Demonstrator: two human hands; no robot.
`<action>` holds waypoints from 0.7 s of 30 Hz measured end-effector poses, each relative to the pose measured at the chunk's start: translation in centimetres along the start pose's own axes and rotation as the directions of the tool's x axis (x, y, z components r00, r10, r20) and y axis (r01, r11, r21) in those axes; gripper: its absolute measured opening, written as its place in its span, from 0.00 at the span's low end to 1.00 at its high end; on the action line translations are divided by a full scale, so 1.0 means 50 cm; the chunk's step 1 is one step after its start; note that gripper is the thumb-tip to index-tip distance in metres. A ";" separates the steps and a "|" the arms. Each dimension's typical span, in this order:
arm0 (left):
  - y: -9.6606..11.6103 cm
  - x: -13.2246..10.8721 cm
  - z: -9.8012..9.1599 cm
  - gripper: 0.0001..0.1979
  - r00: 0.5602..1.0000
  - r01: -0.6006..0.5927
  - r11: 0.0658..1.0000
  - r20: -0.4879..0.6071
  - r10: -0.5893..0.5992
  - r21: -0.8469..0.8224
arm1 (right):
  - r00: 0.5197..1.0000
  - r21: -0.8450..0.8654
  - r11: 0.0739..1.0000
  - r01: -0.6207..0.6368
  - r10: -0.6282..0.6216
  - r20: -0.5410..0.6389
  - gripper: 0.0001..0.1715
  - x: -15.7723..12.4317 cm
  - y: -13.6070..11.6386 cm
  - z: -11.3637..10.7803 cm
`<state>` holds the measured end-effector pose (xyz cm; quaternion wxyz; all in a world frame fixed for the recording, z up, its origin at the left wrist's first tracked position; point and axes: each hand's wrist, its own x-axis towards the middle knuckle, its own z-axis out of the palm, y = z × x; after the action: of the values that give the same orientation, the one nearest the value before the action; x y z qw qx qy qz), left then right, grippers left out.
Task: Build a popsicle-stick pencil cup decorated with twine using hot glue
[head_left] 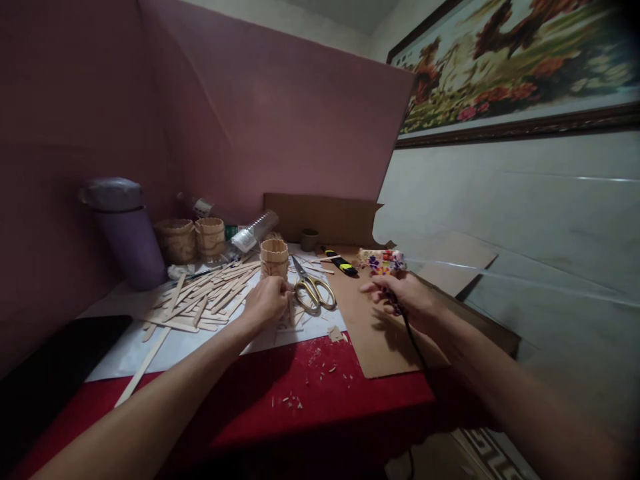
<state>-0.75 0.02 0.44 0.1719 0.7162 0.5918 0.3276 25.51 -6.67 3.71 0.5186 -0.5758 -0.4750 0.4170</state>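
Observation:
My left hand [267, 300] is closed, knuckles up, directly in front of a small cup [274, 257] built from wooden craft sticks. Its fingers hide the cup's lower part, and I cannot make out what they hold. In my right hand [405, 297] is a flower-patterned glue gun [383, 260], its black cord [415, 343] running down past the table edge. Between the hands lie gold-handled scissors [315, 293], blades pointing away. Loose craft sticks [215, 293] are heaped left of my left hand.
Two more stick cups [210, 240] stand behind the heap, near a purple tumbler [127, 233]. A clear plastic bottle [255, 230] leans beside them. A black-and-yellow cutter [340, 261] lies on cardboard [370, 347]. Wood scraps [293, 402] litter the red cloth [345, 393].

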 end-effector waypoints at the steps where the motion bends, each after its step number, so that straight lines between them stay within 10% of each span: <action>1: 0.000 0.000 -0.003 0.07 1.000 0.006 0.999 0.011 -0.007 0.036 | 0.998 0.008 1.000 -0.021 0.020 0.062 0.10 -0.007 -0.005 0.014; 5: -0.008 0.002 -0.004 0.10 0.997 0.010 0.996 0.081 -0.017 0.086 | 0.956 0.063 0.997 -0.042 0.022 0.291 0.13 -0.022 -0.021 0.076; 10: -0.017 0.012 -0.021 0.12 0.987 -0.014 0.997 0.160 0.001 0.080 | 0.950 0.175 0.985 0.008 -0.062 0.305 0.12 -0.007 -0.033 0.146; 17: -0.029 0.056 -0.095 0.12 0.952 0.154 0.985 -0.255 -0.167 -0.073 | 0.907 0.243 0.967 0.073 -0.165 0.387 0.18 0.048 -0.028 0.193; 21: -0.058 0.079 -0.067 0.37 0.958 0.023 0.867 -0.238 -0.162 -0.497 | 0.887 0.204 0.974 0.100 -0.180 0.424 0.21 0.056 -0.012 0.201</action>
<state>-4.82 4.06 2.09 0.2802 0.5679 0.5414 0.5530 16.22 -1.92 3.19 0.4754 -0.3826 -0.5814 0.5381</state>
